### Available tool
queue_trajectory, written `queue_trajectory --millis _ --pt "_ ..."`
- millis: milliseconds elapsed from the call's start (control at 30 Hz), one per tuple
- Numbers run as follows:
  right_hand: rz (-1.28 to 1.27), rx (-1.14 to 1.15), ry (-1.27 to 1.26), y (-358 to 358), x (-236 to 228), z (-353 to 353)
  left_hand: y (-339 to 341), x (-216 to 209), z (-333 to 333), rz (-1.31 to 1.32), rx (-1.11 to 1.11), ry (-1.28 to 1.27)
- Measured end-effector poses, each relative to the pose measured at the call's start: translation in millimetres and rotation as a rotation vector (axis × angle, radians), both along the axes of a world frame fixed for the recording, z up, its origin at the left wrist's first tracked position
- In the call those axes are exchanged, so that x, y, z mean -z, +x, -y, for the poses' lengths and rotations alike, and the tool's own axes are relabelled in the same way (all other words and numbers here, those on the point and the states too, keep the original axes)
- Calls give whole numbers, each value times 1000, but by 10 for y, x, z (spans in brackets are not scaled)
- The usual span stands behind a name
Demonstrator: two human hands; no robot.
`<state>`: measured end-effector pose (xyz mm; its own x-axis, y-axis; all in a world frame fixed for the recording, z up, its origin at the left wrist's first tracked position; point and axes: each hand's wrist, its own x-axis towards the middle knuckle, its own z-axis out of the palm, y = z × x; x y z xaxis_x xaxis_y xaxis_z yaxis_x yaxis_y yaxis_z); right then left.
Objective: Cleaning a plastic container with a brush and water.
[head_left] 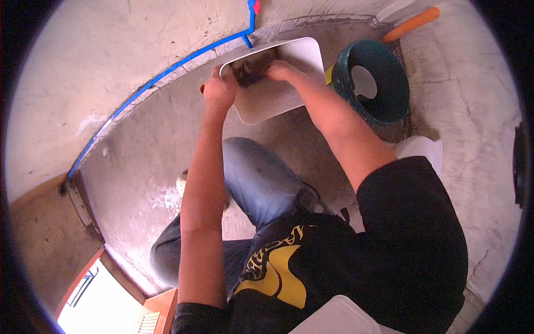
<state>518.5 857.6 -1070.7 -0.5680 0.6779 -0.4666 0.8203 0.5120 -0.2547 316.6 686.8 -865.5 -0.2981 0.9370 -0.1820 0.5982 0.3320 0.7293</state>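
Black short-sleeved shirt (411,250) with yellow print, blue jeans (256,183), bare forearms

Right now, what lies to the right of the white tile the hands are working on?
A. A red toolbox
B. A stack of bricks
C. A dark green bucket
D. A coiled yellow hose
C: a dark green bucket stands on the concrete floor just right of the white tile, beside the right hand.
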Motion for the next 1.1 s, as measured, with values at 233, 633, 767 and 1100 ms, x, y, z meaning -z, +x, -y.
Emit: queue_trajectory --millis 233,633,767,1100 --pt "-738 868 -564 -1517 395 971 -569 256 297 -108 -36 -78" --pt "-126 -94 117 -465 -1037 711 -444 61 235 -118 -33 15" --pt "56 -209 284 -263 -1117 768 -424 29 10 -55 23 -59" --pt "294 -230 309 -23 -946 559 -159 -86 197 -50 -112 -17"
